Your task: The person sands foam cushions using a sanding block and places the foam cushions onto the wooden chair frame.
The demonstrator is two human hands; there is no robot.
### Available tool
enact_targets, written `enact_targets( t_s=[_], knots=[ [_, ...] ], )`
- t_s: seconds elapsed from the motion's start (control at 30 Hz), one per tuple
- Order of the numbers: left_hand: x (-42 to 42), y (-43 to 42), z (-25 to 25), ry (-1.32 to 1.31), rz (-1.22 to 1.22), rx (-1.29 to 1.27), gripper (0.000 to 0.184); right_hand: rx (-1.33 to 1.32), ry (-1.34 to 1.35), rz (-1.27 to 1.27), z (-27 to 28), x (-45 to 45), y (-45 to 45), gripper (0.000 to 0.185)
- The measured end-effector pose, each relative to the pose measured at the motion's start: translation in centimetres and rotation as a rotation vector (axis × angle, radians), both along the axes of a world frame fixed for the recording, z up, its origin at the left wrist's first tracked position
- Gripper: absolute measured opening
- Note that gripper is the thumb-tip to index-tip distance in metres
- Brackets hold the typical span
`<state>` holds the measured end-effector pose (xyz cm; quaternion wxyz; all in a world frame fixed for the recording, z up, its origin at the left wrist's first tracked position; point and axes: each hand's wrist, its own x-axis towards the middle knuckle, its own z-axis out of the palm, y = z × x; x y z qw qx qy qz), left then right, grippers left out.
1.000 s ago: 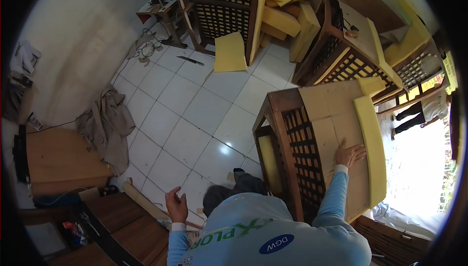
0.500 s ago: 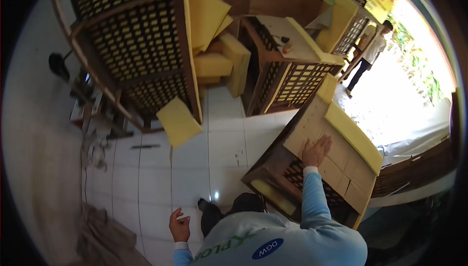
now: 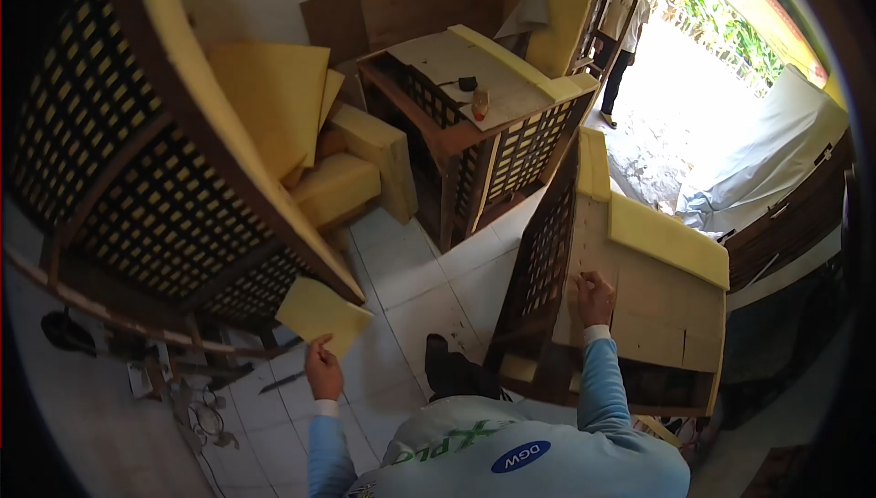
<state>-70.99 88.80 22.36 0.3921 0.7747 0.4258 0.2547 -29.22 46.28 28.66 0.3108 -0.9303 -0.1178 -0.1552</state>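
My right hand (image 3: 596, 298) rests over the cardboard top (image 3: 662, 311) of a wooden sofa or chair frame (image 3: 538, 366). Its fingers are curled in; whatever they hold, if anything, is hidden. Yellow foam strips (image 3: 671, 241) line the frame's far edge, and woven strapping fills its side. Held low in front of me, my left hand (image 3: 324, 370) has loosely bent fingers, with nothing visible in them. Just beyond it is a yellow foam sheet (image 3: 319, 309) by the foot of a large strapped frame (image 3: 169, 188); I cannot tell whether the hand touches the sheet.
Another frame (image 3: 465, 124) stands ahead, with a black item (image 3: 468, 84) and a small reddish item (image 3: 480, 106) on top. Foam blocks (image 3: 338, 190) pile beside it. A person (image 3: 623, 37) stands near the bright doorway. Tools and a cable lie on the tiles (image 3: 415, 293) at left.
My view has turned and come nearer the frames. My right hand went from flat on the cardboard to curled. My left hand has moved up, close to the foam sheet.
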Motion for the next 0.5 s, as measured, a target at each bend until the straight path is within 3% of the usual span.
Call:
enact_targets(
  t_s=[0.1, 0.17, 0.27, 0.37, 0.4, 0.5],
  knots=[
    [11.6, -1.4, 1.5, -0.064, -0.049, -0.259, 0.030, -0.024, 0.121, -0.099, 0.0, 4.9, 4.5, 0.030],
    [17.6, -1.7, 3.6, 0.106, -0.348, -0.034, 0.035, 0.017, 0.181, 0.001, 0.4, 7.4, 8.3, 0.029],
    [24.8, -1.3, 4.7, -0.054, -0.597, 0.280, 0.039, 0.207, 0.178, 0.197, 0.7, 10.1, 15.2, 0.029],
    [30.5, 2.5, 2.7, 0.053, -0.739, -0.289, 0.044, 0.163, 0.327, 0.350, -0.5, 12.0, 21.8, 0.035],
    [32.6, 4.2, 2.3, 0.147, -0.742, -0.414, 0.048, 0.159, 0.392, 0.393, -0.8, 12.6, 23.7, 0.045],
    [39.6, 8.7, 1.4, 0.132, -0.814, -0.323, 0.050, 0.251, 0.417, 0.409, -1.5, 15.4, 29.2, 0.055]
  ],
)
